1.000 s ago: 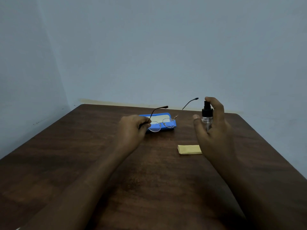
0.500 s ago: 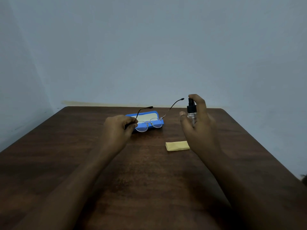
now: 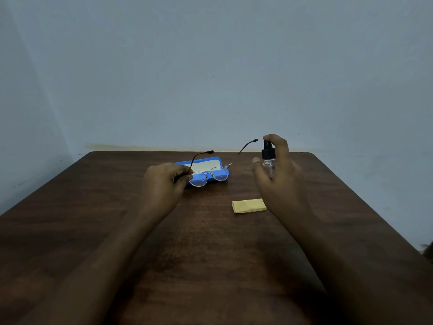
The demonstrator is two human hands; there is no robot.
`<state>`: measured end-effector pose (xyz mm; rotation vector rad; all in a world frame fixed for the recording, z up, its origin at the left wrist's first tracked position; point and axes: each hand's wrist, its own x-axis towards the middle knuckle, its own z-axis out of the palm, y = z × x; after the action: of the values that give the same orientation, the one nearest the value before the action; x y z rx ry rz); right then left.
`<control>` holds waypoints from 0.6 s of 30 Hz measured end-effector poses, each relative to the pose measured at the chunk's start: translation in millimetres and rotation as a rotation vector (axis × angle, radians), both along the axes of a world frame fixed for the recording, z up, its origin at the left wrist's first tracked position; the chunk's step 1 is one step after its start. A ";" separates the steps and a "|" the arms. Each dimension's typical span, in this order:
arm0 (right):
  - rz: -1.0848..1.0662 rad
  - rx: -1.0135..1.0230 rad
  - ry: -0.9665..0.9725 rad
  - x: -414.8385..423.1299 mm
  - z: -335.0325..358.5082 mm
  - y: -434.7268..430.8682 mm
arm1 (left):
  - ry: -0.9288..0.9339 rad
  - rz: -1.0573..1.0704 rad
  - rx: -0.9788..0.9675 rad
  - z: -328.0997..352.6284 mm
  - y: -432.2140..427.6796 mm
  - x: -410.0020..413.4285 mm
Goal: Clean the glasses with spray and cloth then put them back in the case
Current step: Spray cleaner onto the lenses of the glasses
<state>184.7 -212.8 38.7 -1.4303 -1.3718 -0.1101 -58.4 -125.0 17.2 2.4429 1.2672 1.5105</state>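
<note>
Both forearms reach forward, bare. The left hand (image 3: 164, 181) sits just left of the case (image 3: 201, 163), fingers curled, pinching a temple of the glasses (image 3: 210, 178). The right hand (image 3: 278, 179), right of the case, wraps the spray bottle (image 3: 268, 158), index finger on the pump; pressed or not, can't tell.

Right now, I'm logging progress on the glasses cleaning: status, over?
Left hand holds glasses by a temple. Right hand grips spray bottle, finger on pump. Cloth on table, untouched. Nothing in the way.
</note>
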 end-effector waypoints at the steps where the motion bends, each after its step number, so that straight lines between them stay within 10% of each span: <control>1: 0.000 0.004 0.001 0.3 -0.4 0.2 | -0.002 0.002 -0.003 0.6 -0.1 0.2; 18: 0.157 -0.056 0.228 29.2 -16.5 19.1 | -0.120 0.010 -0.114 3.6 -0.5 1.0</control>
<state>213.9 -193.6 22.2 -1.3310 -1.3000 0.1890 -57.5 -125.5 20.8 2.2435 1.3069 1.5171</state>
